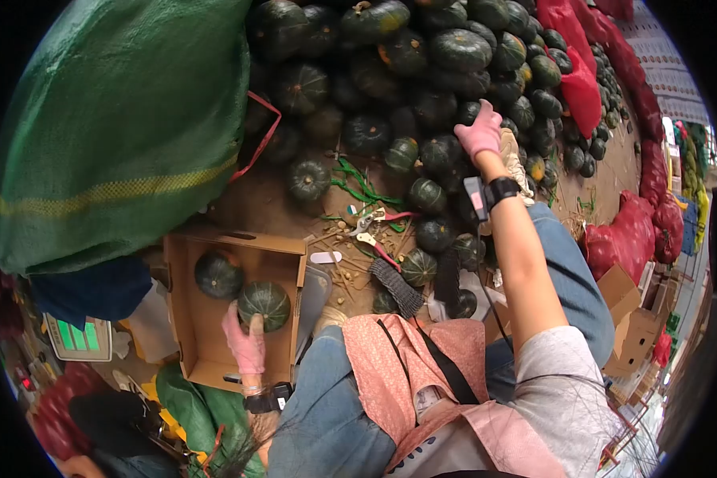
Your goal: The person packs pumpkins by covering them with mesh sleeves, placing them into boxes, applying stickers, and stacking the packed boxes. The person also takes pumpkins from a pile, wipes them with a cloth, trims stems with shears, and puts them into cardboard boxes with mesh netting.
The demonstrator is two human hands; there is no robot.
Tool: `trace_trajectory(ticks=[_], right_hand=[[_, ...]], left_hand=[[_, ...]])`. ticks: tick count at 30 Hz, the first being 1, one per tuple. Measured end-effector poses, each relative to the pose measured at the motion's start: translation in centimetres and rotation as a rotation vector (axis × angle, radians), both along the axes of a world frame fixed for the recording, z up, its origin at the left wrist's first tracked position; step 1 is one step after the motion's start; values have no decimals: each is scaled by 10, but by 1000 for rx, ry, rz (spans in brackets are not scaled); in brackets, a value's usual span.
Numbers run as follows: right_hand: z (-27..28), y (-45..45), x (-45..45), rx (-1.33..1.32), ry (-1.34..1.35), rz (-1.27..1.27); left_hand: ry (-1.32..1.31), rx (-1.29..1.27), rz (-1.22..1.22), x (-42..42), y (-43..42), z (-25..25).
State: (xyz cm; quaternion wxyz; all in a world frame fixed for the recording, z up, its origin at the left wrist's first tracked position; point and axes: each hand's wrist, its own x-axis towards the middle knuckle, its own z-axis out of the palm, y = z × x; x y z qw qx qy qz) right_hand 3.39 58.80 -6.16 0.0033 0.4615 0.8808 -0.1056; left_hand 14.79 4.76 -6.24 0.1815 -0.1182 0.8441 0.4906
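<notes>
My left hand (pixel 247 344), in a pink glove, is closed on a dark green pumpkin (pixel 264 307) in the cardboard box (pixel 197 362), its thumb lying over the near side. A second pumpkin (pixel 219 273) rests beside it in the box. Out at the pumpkin pile, my right hand (pixel 479 133), also in a pink glove, has its fingers spread at a small dark pumpkin (pixel 468 112). Whether those fingers press on it is hard to see. Both wrists carry dark straps.
A large green woven sack (pixel 127 135) bulges at the left. Red-handled pruning shears (pixel 368 227) lie among stems on the floor. A scale with a green display (pixel 78 337) stands left of the box. Red mesh sacks (pixel 623 235) line the right.
</notes>
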Motion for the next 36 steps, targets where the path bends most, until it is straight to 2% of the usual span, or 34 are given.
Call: trace_trajectory(ticks=[1,3,5,7,9,11,13,14,17,18,19,21,23,25,28,31,32,36], right_hand=[[2,5,-9,-26,-83,4],[4,-4,-16,156,-89,95],[-5,-16,-17,94,47,92],[-13,-25,-22,-235,125,-145],[-51,-3,-32,-786,531,-549],[-60,-3,-43,-800,683,-753],[-56,-15,-57,-725,747,-1025],[-49,-23,-57,-793,739,-1094],[-21,-30,-66,-1249,775,-1101],[6,-39,-73,-1303,746,-1347],[-10,-23,-73,-1351,739,-1259],[-19,-14,-65,-1568,774,-1283],[-58,-19,-28,-843,496,245],[-30,-46,-27,-1755,935,-596],[-30,-68,-6,-1851,1003,-331],[-9,-85,-2,-1979,1102,-379],[-3,-88,-3,-1945,1089,-429],[-5,-90,5,-2071,1103,-229]], left_hand=[[74,-281,-105,-1,-3,5],[-83,-38,-6,-3,-5,10],[-235,212,91,-5,-5,12],[-211,352,90,-2,-1,10],[-230,432,97,1,0,9],[-281,462,114,0,0,4],[-232,325,41,4,-4,-5],[-186,250,-2,6,-7,-9],[-116,89,-85,3,-7,-3],[-107,50,-108,1,-6,2],[-116,62,-115,0,-6,4],[-124,96,-132,-7,-8,7],[-246,162,-114,-15,-16,11],[-178,-5,-95,-31,-9,35],[-119,25,-59,-36,-14,45],[-71,28,-76,-38,-13,46],[-58,30,-92,-38,-12,46],[2,21,-176,-40,-4,48]])
